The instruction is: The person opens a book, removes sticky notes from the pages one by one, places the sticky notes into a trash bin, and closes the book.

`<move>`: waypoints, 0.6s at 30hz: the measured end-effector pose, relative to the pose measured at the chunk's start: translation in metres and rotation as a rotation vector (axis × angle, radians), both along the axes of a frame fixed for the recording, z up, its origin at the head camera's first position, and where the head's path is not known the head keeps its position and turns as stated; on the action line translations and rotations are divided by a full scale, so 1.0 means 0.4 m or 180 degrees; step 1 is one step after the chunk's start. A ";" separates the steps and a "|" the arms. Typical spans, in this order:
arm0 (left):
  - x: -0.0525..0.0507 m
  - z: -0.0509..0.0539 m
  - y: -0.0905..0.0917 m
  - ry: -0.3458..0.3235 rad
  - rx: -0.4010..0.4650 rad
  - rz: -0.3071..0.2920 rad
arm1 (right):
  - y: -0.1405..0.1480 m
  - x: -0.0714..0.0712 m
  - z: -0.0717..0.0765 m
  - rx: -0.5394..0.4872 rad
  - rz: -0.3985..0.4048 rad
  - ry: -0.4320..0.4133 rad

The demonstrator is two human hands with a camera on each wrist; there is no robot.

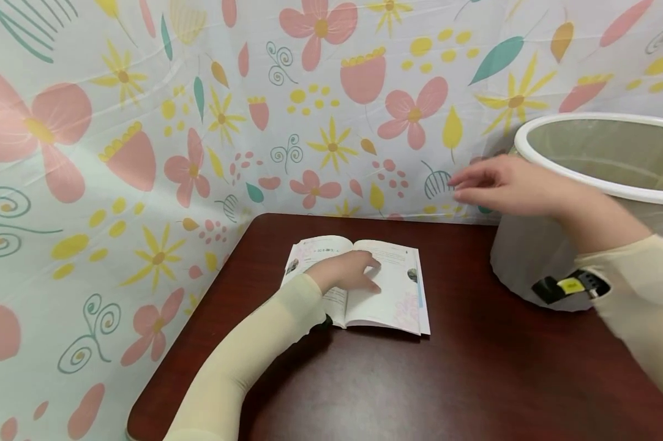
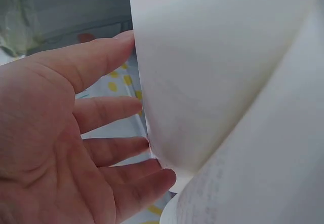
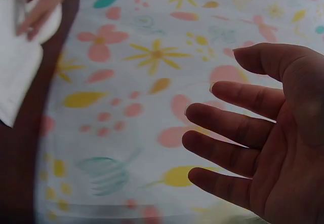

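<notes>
An open book (image 1: 389, 300) with printed text and pink floral corners lies on the table. My left hand (image 1: 344, 271) reaches across its middle, thumb and fingers spread over the pages. In the left wrist view, that hand's fingers are extended beside the edge of a white page (image 2: 187, 82); the fingertips meet or overlap the edge, and firm contact is hard to tell. My right hand (image 1: 507, 184) is raised in the air right of the book, before the rim of a bin, its fingers loosely extended. The right wrist view shows the right palm (image 3: 283, 148) holding nothing.
A tall grey bin (image 1: 521, 257) with a white rim stands at the right, behind the right forearm. The dark red-brown table (image 1: 458, 367) meets a flower-patterned curtain (image 1: 331, 177) along its back and left side.
</notes>
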State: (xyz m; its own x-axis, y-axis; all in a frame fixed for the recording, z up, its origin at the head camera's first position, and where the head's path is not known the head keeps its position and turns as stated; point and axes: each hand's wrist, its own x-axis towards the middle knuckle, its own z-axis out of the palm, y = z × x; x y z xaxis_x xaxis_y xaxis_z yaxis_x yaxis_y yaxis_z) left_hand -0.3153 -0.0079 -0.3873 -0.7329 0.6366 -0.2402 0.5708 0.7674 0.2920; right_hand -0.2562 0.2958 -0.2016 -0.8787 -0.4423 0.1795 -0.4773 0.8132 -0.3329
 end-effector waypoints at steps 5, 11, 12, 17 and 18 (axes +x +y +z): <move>0.033 -0.006 -0.032 -0.0087 0.0176 0.0168 | 0.004 -0.012 -0.149 -0.0256 0.0054 -0.0288; 0.070 -0.015 -0.046 -0.0228 0.0446 0.0257 | 0.000 -0.010 -0.331 -0.0383 0.0027 -0.0870; 0.074 -0.018 -0.045 -0.0244 0.0482 0.0246 | 0.000 -0.008 -0.359 -0.0424 0.0012 -0.0988; 0.082 -0.034 -0.034 -0.0298 0.0580 0.0183 | -0.004 0.000 -0.471 -0.0594 -0.0129 -0.1431; 0.082 -0.036 -0.029 -0.0316 0.0597 0.0170 | -0.007 0.001 -0.487 -0.0618 -0.0178 -0.1484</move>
State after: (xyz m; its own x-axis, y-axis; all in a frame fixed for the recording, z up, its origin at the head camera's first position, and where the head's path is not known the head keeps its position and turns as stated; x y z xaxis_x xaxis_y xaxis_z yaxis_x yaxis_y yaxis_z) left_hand -0.2825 -0.0197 -0.4018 -0.7454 0.6378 -0.1939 0.4922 0.7228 0.4852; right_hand -0.2558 0.2932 -0.3964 -0.9064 -0.3896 -0.1632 -0.1994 0.7353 -0.6477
